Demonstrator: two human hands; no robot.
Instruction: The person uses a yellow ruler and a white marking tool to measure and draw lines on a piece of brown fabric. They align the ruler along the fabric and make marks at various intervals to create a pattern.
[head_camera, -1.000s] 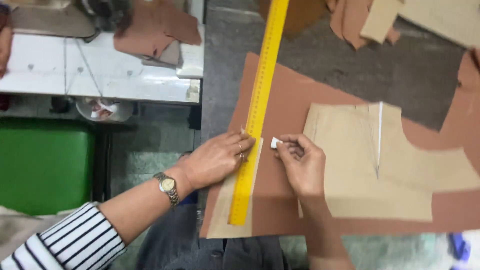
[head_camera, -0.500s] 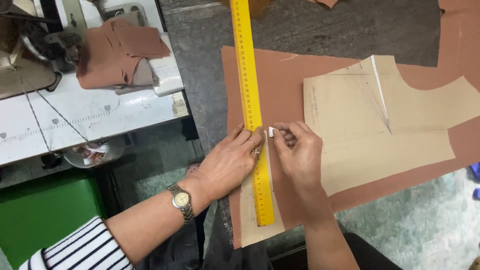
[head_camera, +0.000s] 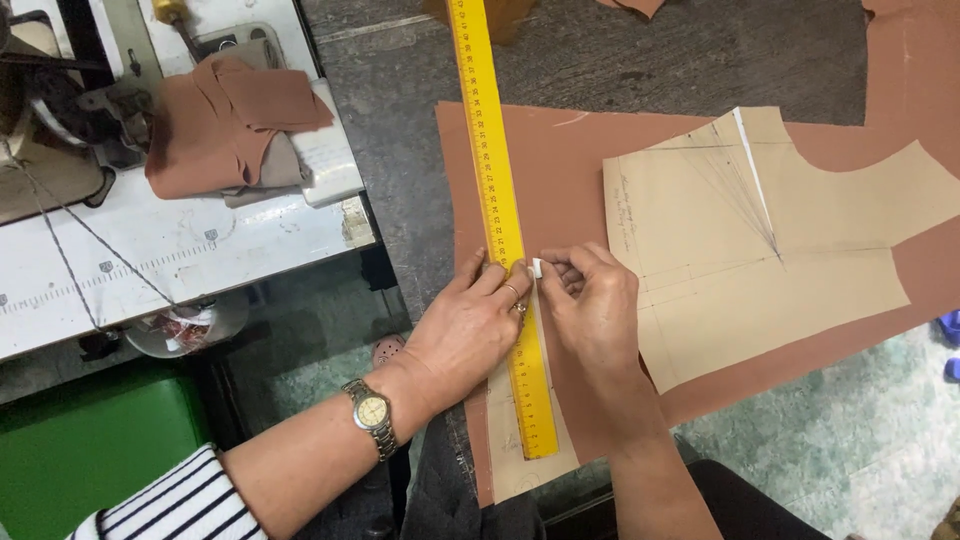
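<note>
Chalk (head_camera: 537, 267) unmoved in right hand (head_camera: 592, 310) grip, beside ruler (head_camera: 500, 220).

The left hand (head_camera: 470, 325) lies palm down, fingers spread and pressed flat, with a ring on one finger and a watch on the wrist. Its forearm comes in from the lower left, bare up to a striped sleeve. The right hand (head_camera: 590, 300) sits just beside it, almost touching, knuckles up and fingers curled, thumb and forefinger pinched together at the tips. The right forearm is bare and rises from the lower edge.
</note>
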